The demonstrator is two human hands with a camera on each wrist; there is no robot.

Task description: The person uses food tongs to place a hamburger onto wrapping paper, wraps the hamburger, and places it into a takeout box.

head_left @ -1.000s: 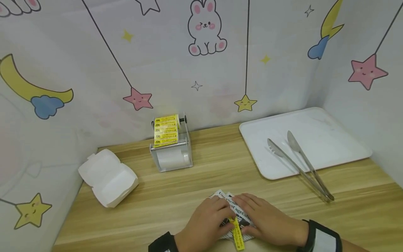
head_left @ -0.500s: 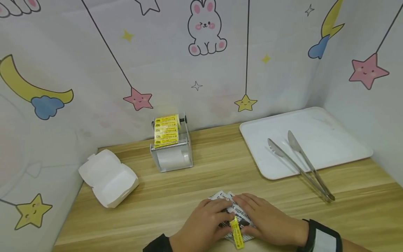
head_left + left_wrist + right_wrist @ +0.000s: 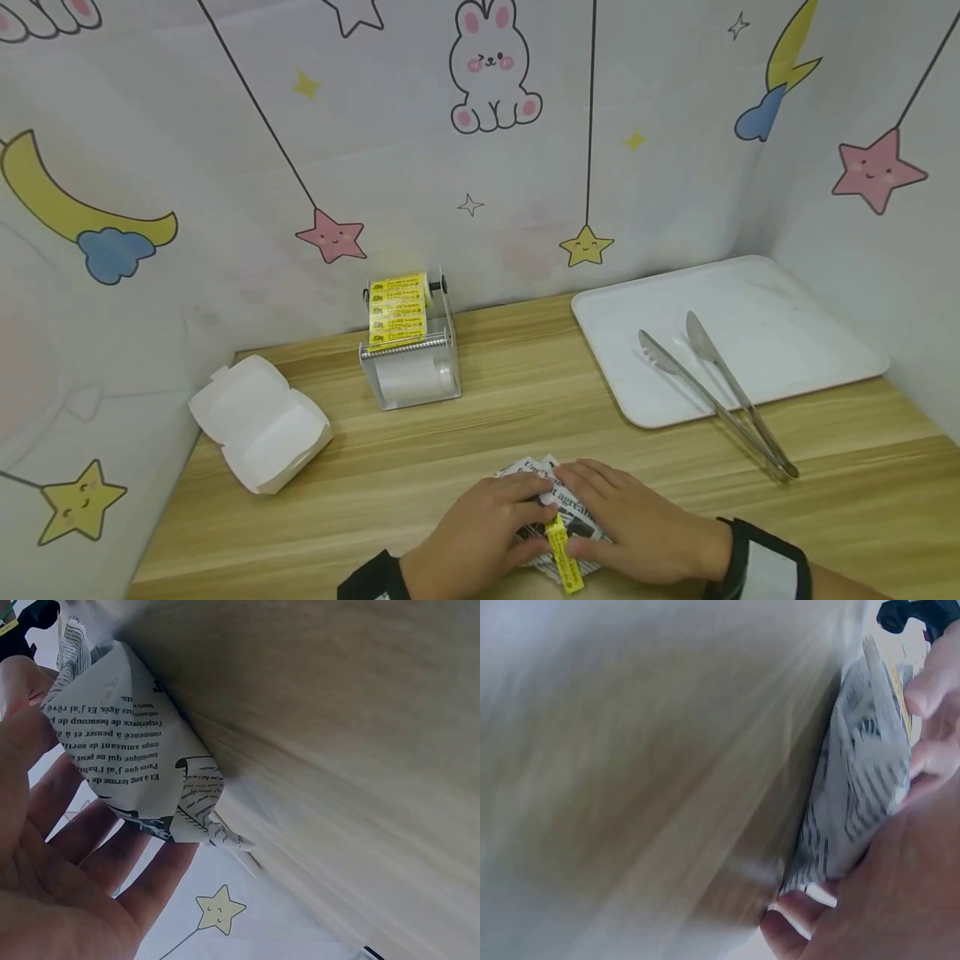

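Observation:
A packet wrapped in newsprint-patterned paper [image 3: 573, 500] lies on the table at the front, between both hands. Along its top runs a yellow sticker strip [image 3: 564, 560], its lower end near the packet's front edge. My left hand [image 3: 480, 533] grips the packet from the left, fingers over the top and thumb close to the sticker. From the other side my right hand [image 3: 645, 529] holds it, its thumb tip right at the sticker. In the left wrist view, the fingers spread along the printed paper [image 3: 127, 742]. The right wrist view shows the packet's creased side [image 3: 859, 780] low against the wood.
A sticker roll dispenser [image 3: 412, 375] with yellow labels stands at the back. To its left sits an open white takeaway box [image 3: 270, 433]. Metal tongs [image 3: 731, 392] lie partly on a white tray [image 3: 810, 333] at the right. A printed curtain [image 3: 510, 175] closes off the back.
The left hand has shifted slightly left, its fingers spreading a little over the packet. The right thumb has moved in to the sticker's edge. The packet stays in place.

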